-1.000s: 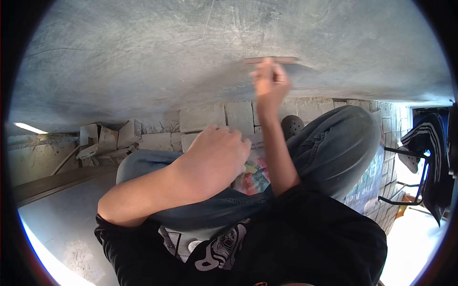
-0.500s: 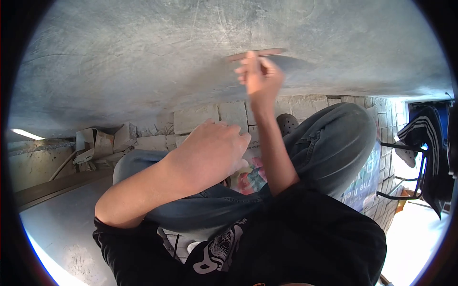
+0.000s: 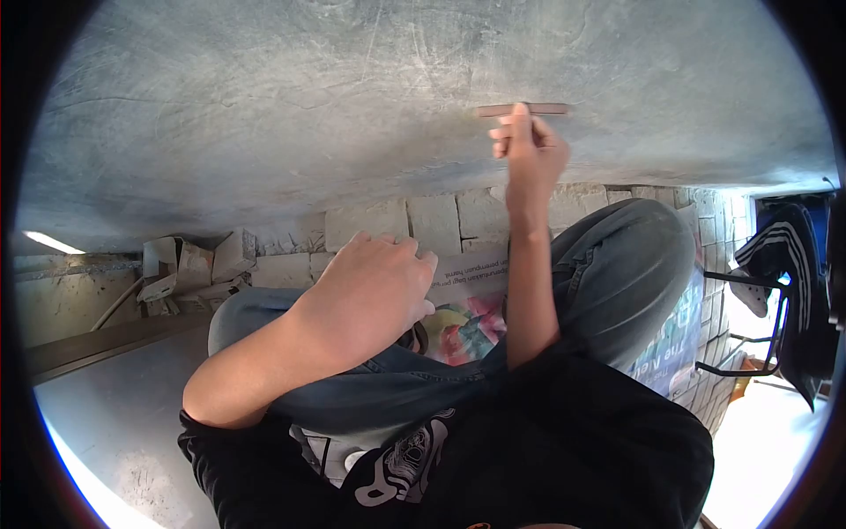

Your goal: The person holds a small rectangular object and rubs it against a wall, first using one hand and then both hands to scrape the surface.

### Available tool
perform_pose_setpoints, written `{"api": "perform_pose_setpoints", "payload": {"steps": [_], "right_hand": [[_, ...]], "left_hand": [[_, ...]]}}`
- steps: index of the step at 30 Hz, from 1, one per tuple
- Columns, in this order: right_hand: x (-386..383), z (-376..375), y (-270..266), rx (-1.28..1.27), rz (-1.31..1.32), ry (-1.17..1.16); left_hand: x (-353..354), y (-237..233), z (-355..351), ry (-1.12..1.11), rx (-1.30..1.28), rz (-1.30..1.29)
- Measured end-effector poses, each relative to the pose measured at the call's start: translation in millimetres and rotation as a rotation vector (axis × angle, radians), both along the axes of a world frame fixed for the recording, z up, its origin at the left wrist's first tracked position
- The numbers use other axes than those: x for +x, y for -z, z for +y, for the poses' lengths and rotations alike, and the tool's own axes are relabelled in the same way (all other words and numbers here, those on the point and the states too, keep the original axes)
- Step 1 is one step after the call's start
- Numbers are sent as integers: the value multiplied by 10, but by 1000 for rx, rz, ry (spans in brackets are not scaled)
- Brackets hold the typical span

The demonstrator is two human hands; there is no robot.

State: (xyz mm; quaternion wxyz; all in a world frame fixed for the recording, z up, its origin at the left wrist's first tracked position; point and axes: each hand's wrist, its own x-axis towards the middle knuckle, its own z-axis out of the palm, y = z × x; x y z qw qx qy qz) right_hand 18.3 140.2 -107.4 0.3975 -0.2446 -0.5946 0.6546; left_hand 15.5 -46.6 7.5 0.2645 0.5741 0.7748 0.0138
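Note:
My right hand (image 3: 531,154) pinches a thin, flat, reddish-brown strip (image 3: 551,109) between thumb and fingers, holding it lengthwise along a grey plastered surface (image 3: 264,115). The strip's exact kind I cannot make out. Its ends stick out on both sides of the hand, slightly blurred. My left hand (image 3: 374,286) hovers above my bent leg, its back toward me. Past the knuckles its fingers curl down out of sight, and the thumb tip shows on the right side. Whether that hand holds anything is hidden.
Pale bricks (image 3: 366,225) line the foot of the grey surface. A printed banner (image 3: 467,331) lies beneath my legs. Torn cardboard boxes (image 3: 194,264) sit at left. To the right, a dark chair (image 3: 780,326) has a striped black garment (image 3: 789,238) on it.
My right hand has slid to the right along the grey surface with the strip, which now lies more level. My left hand has shifted slightly left and down.

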Motion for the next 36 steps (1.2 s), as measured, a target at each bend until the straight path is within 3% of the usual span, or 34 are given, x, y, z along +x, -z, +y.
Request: {"api": "perform_pose_setpoints", "payload": {"steps": [2, 6, 9, 11, 13, 14, 16, 18, 20, 23, 27, 29, 31, 35, 36], "right_hand": [[-79, -160, 84, 153, -70, -102], [-145, -294, 114, -33, 7, -216], [37, 63, 8, 10, 18, -26], [60, 212, 20, -91, 67, 101], [-50, -72, 88, -2, 23, 21], [-107, -218, 133, 85, -24, -67], [-152, -337, 219, 112, -20, -55], [-158, -265, 230, 140, -10, -53], [-48, 7, 178, -56, 66, 183], [-108, -30, 186, -143, 132, 234], [-225, -457, 206, 5, -25, -42], [-150, -209, 206, -5, 25, -39], [-11, 106, 169, -8, 74, 136], [-128, -123, 234, 15, 57, 175], [-199, -337, 249, 41, 11, 71]], "left_hand": [[8, -10, 52, 4, -48, 9], [11, 19, 118, 45, 61, -40], [-23, 18, -7, 16, 69, -41], [-23, 11, -24, -2, 57, -29], [16, -9, 30, 21, -75, -45], [22, 3, 61, 25, -78, -43], [19, 44, 113, 93, -3, -171], [-18, -20, 57, 45, 23, -130], [-52, -28, -33, -1, 47, -93], [-48, 1, -72, -36, 32, 59], [-35, -63, 66, 13, -1, -110], [-65, -78, 43, 16, 44, -131], [-98, -64, -46, -36, 157, -20], [-113, -49, 18, -39, -52, 54], [-122, -36, 93, -3, -27, -15]]}}
